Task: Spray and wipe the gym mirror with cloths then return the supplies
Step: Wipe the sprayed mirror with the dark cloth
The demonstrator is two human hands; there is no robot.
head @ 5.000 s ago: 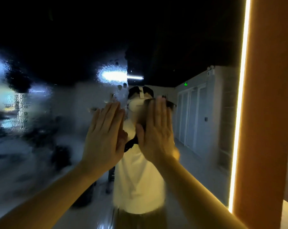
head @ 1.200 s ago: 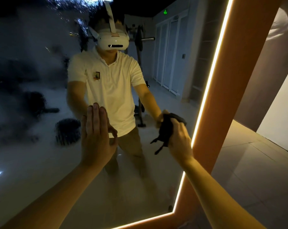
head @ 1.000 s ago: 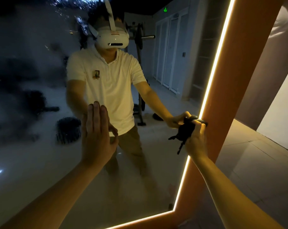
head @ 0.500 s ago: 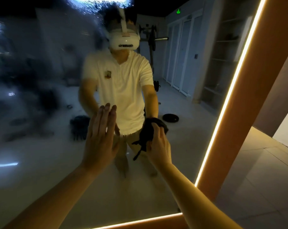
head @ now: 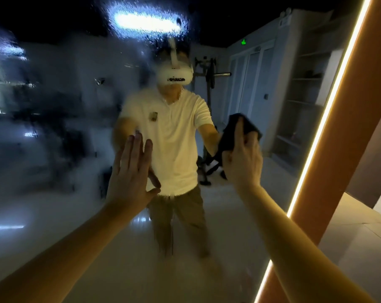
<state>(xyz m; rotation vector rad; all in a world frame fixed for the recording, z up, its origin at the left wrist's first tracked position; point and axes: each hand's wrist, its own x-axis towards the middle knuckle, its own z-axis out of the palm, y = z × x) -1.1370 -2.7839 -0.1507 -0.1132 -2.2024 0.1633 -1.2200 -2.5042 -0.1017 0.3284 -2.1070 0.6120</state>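
The mirror [head: 54,215] runs off the left and top edges. Across its left half and along the top, a wet film blurs the reflection beyond telling. The right hand [head: 243,162] covers much of the cloth [head: 229,132]. The palm of the left hand [head: 130,178] faces the glass, unseen. Both forearms leave by the bottom edge. The reflected green sign [head: 243,42] is too small to read.

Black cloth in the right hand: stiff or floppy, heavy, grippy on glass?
Probably floppy: the black cloth crumples around the right hand. Likely light, since one hand holds it up. It should glide over the misted mirror.
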